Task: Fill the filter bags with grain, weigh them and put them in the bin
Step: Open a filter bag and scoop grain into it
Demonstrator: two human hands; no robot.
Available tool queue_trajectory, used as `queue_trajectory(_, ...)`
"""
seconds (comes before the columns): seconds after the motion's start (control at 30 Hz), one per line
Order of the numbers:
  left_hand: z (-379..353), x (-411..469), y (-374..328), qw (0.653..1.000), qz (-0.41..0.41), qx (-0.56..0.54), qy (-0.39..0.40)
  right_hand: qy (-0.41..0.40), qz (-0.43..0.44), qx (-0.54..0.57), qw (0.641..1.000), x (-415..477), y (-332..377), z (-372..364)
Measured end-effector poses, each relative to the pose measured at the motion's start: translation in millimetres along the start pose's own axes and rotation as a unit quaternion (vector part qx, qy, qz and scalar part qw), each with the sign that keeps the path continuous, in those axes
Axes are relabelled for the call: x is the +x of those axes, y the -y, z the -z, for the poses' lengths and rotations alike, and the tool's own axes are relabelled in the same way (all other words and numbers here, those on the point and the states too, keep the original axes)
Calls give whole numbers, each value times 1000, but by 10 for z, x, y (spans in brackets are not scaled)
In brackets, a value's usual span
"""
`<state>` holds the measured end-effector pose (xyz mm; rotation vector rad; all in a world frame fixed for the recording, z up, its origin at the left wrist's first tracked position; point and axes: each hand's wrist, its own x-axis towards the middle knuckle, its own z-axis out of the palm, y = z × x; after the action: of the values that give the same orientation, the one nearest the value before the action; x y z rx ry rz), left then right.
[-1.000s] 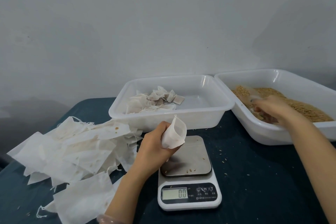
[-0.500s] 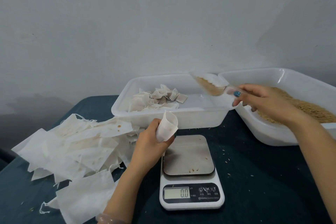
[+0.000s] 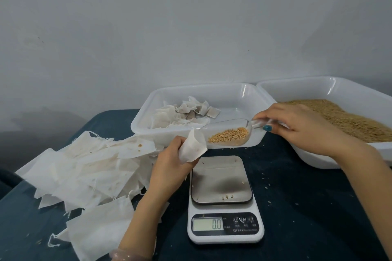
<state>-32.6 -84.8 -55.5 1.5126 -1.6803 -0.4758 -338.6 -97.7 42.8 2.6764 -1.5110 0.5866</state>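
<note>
Dark blue tabletop [image 3: 307, 207] carries a digital scale [image 3: 224, 229] reading 0.0. Just above its far left corner, the left hand [image 3: 169, 165] grips an open filter bag [image 3: 192, 147]. The right hand [image 3: 297, 127] pinches the handle of a clear scoop [image 3: 224, 125] of grain [image 3: 230, 134], its mouth at the bag's opening. Filled bags [image 3: 186, 112] lie in the bin [image 3: 135, 127] behind.

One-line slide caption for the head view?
Right hand holds a scoop of grain beside the filter bag gripped by the left hand.
</note>
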Motion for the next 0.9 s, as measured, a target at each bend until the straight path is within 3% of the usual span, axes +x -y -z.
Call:
queue_trajectory(0.37,-2,-67,-113,997,-69,13,45,-98,99,-116,983,191,190,139)
queue_trajectory(0.53,-36,-97,-180,995,-70,-47,60,-153,168,-159,961,285,203,194)
queue_trajectory(0.9,-75,-118,-204,983,-57,-147,93,-177,187,-159,953,336,219,305)
